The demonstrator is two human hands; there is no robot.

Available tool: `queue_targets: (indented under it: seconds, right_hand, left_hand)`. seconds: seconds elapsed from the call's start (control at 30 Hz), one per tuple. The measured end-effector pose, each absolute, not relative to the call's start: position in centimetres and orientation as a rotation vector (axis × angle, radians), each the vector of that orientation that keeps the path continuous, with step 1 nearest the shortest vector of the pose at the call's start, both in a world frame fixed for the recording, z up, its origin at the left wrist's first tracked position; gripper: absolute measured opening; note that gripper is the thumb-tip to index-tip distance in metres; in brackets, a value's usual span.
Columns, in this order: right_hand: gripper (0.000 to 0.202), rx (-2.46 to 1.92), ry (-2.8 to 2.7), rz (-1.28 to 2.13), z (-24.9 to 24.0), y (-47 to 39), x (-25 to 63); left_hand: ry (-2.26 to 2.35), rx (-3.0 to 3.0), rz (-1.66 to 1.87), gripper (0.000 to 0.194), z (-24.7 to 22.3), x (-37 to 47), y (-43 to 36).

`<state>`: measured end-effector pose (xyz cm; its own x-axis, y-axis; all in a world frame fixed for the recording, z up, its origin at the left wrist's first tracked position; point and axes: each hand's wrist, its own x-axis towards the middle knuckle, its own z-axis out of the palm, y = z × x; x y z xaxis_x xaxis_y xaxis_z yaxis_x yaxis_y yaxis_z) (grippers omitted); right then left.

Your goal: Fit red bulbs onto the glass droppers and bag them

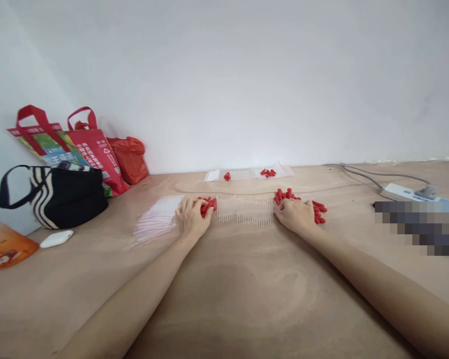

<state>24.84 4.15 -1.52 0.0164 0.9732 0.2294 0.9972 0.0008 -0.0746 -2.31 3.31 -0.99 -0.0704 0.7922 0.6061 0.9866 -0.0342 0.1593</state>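
My left hand (195,214) rests on the table with its thumb and fingers apart, beside a small pile of small red pieces (209,204). Thin clear sticks (245,210) with pale ends lie side by side in a row between my two hands. At the row's right end, my right hand (295,212) lies over a bigger heap of red pieces (319,209), fingers spread and partly hiding them. A fanned stack of clear zip bags (159,219) with red edges lies left of my left hand.
Against the wall lie clear bags with red pieces (268,172). Shopping bags (97,154), a black handbag (75,194), an orange pouch (7,244) and a white case (57,239) stand or lie at left. A power strip (400,192) with its cable is at right, near a blurred-out area.
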Motion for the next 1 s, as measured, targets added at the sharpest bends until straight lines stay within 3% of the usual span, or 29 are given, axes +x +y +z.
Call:
queue_targets:
  seconds: [0.43,0.7,1.0]
  right_hand:
    - [0.026,-2.111,-2.163,-0.266,-1.3,3.8,24.2]
    - [0.025,-1.980,-2.089,-0.524,-2.6,3.5,24.0]
    - [0.032,-1.559,-2.121,-0.565,-3.0,0.3,24.7]
  left_hand:
    - [-1.957,-1.787,-0.783,0.019,-1.4,-2.7,3.9]
    - [-2.026,-1.778,-0.829,0.015,-1.6,-2.9,4.1]
    - [-1.947,-1.938,-0.784,0.010,-1.3,-3.0,4.1]
